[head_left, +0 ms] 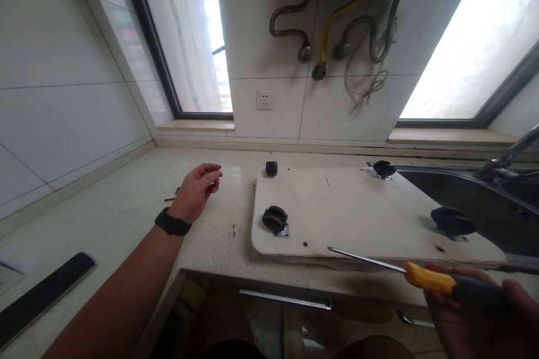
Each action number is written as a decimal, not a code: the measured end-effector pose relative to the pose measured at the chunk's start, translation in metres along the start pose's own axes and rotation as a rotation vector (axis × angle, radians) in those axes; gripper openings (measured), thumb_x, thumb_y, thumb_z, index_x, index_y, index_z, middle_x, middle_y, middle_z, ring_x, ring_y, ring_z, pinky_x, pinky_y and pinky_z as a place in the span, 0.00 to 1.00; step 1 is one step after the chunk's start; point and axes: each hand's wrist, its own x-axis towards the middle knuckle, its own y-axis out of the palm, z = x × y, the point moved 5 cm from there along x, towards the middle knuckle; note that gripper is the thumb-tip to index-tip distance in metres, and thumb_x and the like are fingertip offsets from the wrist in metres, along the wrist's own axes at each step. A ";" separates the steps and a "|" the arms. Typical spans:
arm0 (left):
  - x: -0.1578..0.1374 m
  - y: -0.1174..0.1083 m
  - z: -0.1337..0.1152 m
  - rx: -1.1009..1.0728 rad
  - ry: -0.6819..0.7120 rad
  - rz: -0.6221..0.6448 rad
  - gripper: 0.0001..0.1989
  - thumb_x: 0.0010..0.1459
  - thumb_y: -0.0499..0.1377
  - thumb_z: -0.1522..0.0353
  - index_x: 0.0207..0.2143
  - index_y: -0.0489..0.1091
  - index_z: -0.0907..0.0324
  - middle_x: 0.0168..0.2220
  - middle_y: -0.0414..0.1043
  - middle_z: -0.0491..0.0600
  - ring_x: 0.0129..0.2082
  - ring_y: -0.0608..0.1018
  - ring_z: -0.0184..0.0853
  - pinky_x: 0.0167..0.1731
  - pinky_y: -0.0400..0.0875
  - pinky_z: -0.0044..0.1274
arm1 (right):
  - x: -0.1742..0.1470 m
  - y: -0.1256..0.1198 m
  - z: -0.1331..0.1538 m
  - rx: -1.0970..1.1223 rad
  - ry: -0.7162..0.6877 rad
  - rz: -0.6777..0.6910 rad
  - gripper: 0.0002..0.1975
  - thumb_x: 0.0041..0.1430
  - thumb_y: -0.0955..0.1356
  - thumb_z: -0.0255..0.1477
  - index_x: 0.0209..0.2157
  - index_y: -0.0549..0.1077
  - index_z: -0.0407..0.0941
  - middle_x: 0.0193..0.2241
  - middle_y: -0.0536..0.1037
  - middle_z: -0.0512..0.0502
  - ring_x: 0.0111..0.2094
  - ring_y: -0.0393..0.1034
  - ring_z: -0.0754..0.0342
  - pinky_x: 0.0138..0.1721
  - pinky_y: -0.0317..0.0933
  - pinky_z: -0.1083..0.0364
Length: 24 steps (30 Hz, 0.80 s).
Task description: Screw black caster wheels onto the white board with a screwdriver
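My left hand [197, 190] hovers above the counter, left of a pale board. Its thumb and fingers are pinched together; whatever is between them, if anything, is too small to make out. A screwdriver [429, 277] with a yellow and black handle is gripped in my right hand [463, 314], its shaft pointing left across the board's front edge. The white board [345, 207] lies flat with black caster wheels near its corners: front left [275, 219], back left [272, 168], back right [384, 169] and front right [452, 221]. Metal plates show under several casters.
The board's right end overlaps a steel sink [421, 179] with a faucet [505, 160]. Small brown bits [170, 199] lie on the counter [126, 196] behind my left wrist. A long black object [46, 297] rests at left. Hoses [332, 17] hang on the tiled wall.
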 end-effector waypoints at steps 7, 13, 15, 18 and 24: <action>-0.118 0.081 -0.075 -0.785 -0.271 0.356 0.09 0.56 0.71 0.70 0.37 0.75 0.58 0.32 0.69 0.43 0.24 0.67 0.23 0.20 0.61 0.15 | -0.066 0.061 0.018 0.329 -0.008 0.103 0.17 0.47 0.77 0.47 0.32 0.81 0.48 0.36 0.82 0.41 0.33 0.78 0.49 0.25 0.74 0.57; -0.171 0.110 -0.076 -0.906 -0.502 0.437 0.10 0.55 0.73 0.69 0.36 0.75 0.60 0.33 0.69 0.44 0.22 0.64 0.21 0.17 0.56 0.13 | -0.089 0.069 0.010 0.448 0.030 0.085 0.20 0.40 0.79 0.44 0.31 0.80 0.45 0.32 0.81 0.44 0.30 0.77 0.51 0.23 0.72 0.59; -0.176 0.114 -0.075 -0.896 -0.529 0.459 0.11 0.55 0.73 0.70 0.36 0.75 0.61 0.33 0.69 0.44 0.22 0.64 0.21 0.17 0.56 0.13 | -0.095 0.068 0.006 0.462 0.038 0.077 0.21 0.39 0.80 0.45 0.31 0.79 0.45 0.32 0.81 0.45 0.30 0.77 0.51 0.23 0.72 0.59; -0.179 0.116 -0.072 -0.890 -0.550 0.467 0.11 0.54 0.74 0.70 0.36 0.75 0.61 0.34 0.70 0.45 0.22 0.64 0.20 0.17 0.56 0.13 | -0.102 0.066 0.003 0.461 0.035 0.074 0.23 0.36 0.81 0.46 0.30 0.79 0.45 0.32 0.81 0.45 0.29 0.77 0.51 0.23 0.71 0.60; -0.184 0.119 -0.069 -0.879 -0.578 0.484 0.11 0.54 0.74 0.71 0.36 0.75 0.61 0.34 0.69 0.45 0.23 0.64 0.21 0.18 0.57 0.13 | -0.105 0.064 0.003 0.459 0.028 0.086 0.25 0.34 0.81 0.46 0.30 0.79 0.45 0.32 0.81 0.44 0.30 0.78 0.51 0.23 0.72 0.59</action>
